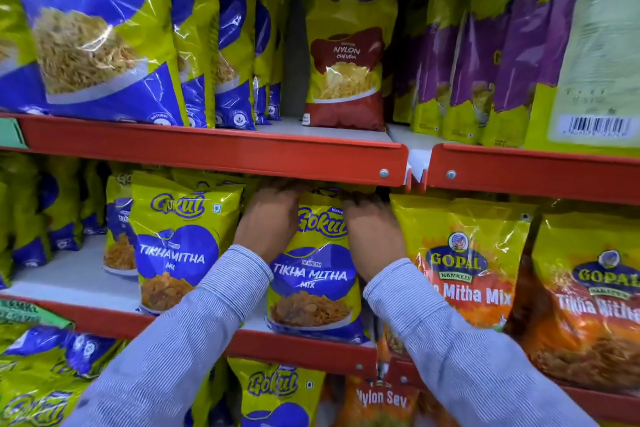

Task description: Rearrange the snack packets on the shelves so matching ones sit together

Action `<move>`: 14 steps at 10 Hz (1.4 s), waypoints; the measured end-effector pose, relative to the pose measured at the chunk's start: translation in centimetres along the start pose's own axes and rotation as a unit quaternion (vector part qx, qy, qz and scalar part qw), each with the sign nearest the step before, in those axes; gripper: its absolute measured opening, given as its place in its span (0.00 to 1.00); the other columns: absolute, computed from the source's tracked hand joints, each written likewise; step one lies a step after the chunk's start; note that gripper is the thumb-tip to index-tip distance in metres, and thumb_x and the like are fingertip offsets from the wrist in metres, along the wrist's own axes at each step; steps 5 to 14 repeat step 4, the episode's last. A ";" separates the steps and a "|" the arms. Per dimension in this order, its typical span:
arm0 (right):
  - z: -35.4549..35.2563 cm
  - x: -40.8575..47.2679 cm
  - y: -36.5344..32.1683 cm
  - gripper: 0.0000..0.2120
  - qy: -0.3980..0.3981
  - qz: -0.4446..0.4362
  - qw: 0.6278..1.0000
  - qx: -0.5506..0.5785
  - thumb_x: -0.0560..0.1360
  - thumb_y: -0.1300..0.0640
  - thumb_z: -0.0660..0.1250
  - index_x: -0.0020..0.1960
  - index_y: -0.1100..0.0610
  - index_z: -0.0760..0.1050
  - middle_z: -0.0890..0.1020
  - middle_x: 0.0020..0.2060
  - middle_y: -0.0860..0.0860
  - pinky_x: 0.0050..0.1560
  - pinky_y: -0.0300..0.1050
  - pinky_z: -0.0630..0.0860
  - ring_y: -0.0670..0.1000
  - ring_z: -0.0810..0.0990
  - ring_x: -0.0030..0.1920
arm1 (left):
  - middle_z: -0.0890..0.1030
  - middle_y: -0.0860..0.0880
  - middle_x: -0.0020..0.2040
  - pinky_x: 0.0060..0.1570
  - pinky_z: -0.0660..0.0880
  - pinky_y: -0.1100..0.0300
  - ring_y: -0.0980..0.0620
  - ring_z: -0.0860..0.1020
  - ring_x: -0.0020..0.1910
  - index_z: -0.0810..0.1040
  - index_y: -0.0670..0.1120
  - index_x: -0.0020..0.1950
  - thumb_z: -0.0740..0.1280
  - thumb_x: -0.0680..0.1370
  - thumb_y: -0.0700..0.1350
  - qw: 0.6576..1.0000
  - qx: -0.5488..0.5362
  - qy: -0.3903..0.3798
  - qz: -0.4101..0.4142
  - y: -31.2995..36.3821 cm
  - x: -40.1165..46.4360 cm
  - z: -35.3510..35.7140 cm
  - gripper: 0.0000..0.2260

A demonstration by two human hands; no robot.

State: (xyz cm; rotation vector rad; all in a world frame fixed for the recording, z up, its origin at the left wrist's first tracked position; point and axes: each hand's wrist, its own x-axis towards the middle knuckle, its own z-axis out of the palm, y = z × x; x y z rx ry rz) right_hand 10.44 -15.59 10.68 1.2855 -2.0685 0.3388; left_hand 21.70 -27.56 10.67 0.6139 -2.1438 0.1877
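A yellow and blue Gokul Tikha Mitha Mix packet point(313, 284) stands upright on the middle shelf point(304, 345). My left hand point(268, 218) grips its upper left edge. My right hand point(372, 236) grips its upper right edge. The fingertips of both hands are hidden under the red shelf lip above. A matching Tikha Mitha packet point(180, 246) stands just to the left, with more of its kind behind it. To the right stand orange Gopal Tikha Mitha Mix packets point(467, 263).
On the top shelf point(214, 149) a lone red Nylon Chevda packet point(348, 52) stands between blue Nylon Gathiya packets point(90, 28) and purple-and-yellow packets point(485, 55). Bare shelf shows at the middle left point(69, 274). Below hang more Gokul packets point(277, 392) and a Nylon Sev packet point(381, 399).
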 end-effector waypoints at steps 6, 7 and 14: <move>0.9 -2.0 0.2 0.25 0.096 -0.033 0.993 0.067 0.72 0.61 0.59 0.69 0.58 0.70 0.78 0.66 0.58 0.68 0.59 0.72 0.62 0.75 0.66 | 0.82 0.34 0.57 0.64 0.69 0.46 0.36 0.75 0.59 0.76 0.45 0.58 0.62 0.74 0.33 0.981 -0.087 0.171 -0.016 -1.1 -2.4 1.8 0.15; 0.9 -2.0 0.2 0.25 0.096 -0.033 0.993 0.067 0.72 0.61 0.59 0.69 0.58 0.70 0.78 0.66 0.58 0.68 0.59 0.72 0.62 0.75 0.66 | 0.82 0.34 0.57 0.64 0.69 0.46 0.36 0.75 0.59 0.76 0.45 0.58 0.62 0.74 0.33 0.981 -0.087 0.171 -0.016 -1.1 -2.4 1.8 0.15; 0.9 -2.0 0.2 0.25 0.096 -0.033 0.993 0.067 0.72 0.61 0.59 0.69 0.58 0.70 0.78 0.66 0.58 0.68 0.59 0.72 0.62 0.75 0.66 | 0.82 0.34 0.57 0.64 0.69 0.46 0.36 0.75 0.59 0.76 0.45 0.58 0.62 0.74 0.33 0.981 -0.087 0.171 -0.016 -1.1 -2.4 1.8 0.15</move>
